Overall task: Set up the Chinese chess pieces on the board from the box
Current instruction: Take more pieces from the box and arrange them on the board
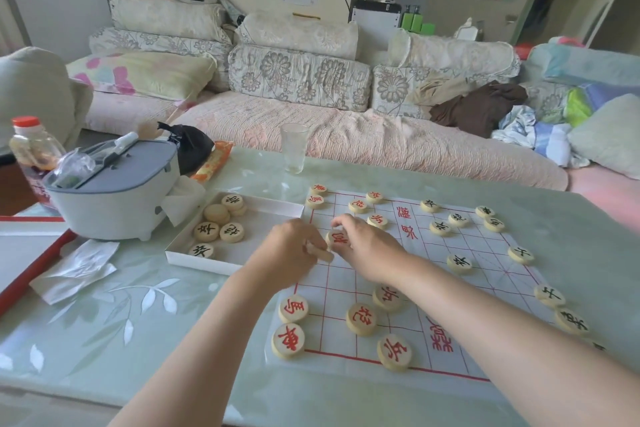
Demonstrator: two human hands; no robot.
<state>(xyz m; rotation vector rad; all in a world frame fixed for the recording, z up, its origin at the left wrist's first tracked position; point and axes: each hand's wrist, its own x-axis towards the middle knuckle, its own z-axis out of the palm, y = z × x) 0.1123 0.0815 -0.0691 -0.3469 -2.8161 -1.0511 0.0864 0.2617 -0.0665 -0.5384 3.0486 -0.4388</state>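
A white paper chess board (408, 288) with red lines lies on the table, with several round wooden pieces marked in red on its left side and black on its right. My left hand (294, 250) holds a wooden piece (323, 255) in its curled fingers at the board's left edge. My right hand (363, 243) pinches a red-marked piece (336, 238) just beside it, low over the board. The shallow white box (263, 215) to the left holds several black-marked pieces (221, 224).
A grey and white appliance (114, 191) stands left of the box, with crumpled plastic wrap (76, 267) in front of it. A drinking glass (294, 147) stands beyond the board. A bottle (31, 146) sits at far left. A sofa lies behind the table.
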